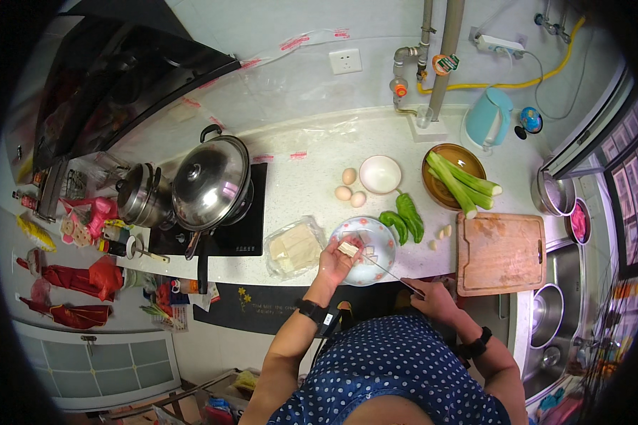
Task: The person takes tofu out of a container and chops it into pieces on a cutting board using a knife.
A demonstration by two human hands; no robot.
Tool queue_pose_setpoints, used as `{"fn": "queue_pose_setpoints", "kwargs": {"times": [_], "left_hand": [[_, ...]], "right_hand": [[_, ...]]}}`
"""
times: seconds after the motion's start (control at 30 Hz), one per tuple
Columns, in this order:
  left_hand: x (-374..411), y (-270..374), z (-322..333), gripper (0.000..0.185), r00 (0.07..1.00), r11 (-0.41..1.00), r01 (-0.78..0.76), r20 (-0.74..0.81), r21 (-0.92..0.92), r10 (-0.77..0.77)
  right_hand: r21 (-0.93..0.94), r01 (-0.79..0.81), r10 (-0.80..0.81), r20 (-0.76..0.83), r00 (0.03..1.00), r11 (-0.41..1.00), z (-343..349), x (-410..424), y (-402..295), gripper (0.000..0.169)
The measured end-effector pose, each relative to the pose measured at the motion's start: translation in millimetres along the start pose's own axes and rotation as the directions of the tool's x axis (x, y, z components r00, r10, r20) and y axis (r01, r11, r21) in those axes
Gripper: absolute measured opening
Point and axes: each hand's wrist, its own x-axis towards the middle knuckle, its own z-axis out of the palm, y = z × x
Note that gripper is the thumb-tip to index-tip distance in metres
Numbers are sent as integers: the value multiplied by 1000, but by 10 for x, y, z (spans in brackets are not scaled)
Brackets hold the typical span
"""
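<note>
My left hand (339,261), palm up, holds a pale block, probably tofu (348,248), above the near-left part of a floral plate (375,268). My right hand (437,300) grips the handle of a thin-bladed knife (380,265), whose blade points left across the plate towards the block. Several small pale pieces lie on the plate. Left of it, more pale slabs (295,247) rest in a clear plastic bag. Behind the plate are a white bowl (380,174), three eggs (343,193) and green peppers (409,217).
To the right are garlic cloves (440,237), a wooden cutting board (502,255), a brown dish (440,199) with green stalks (460,183), a blue kettle (489,119) and a sink (563,265). A lidded wok (210,183) and a steel pot (141,196) stand on the left cooktop.
</note>
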Motion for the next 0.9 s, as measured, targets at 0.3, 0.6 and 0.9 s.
{"fn": "queue_pose_setpoints", "kwargs": {"times": [0.3,0.6,0.9], "left_hand": [[-68,-8,92,44,1000,999,14,15,35,-15],[-89,-38,151,53,1000,999,11,-28,36,-10],[-98,-76,131,44,1000,999,-24,-8,46,24]], "right_hand": [[-6,21,-21,-8,1000,1000,107,90,23,52],[-36,31,-32,-7,999,999,142,121,16,51],[-22,3,-2,35,999,1000,107,125,-65,51]]}}
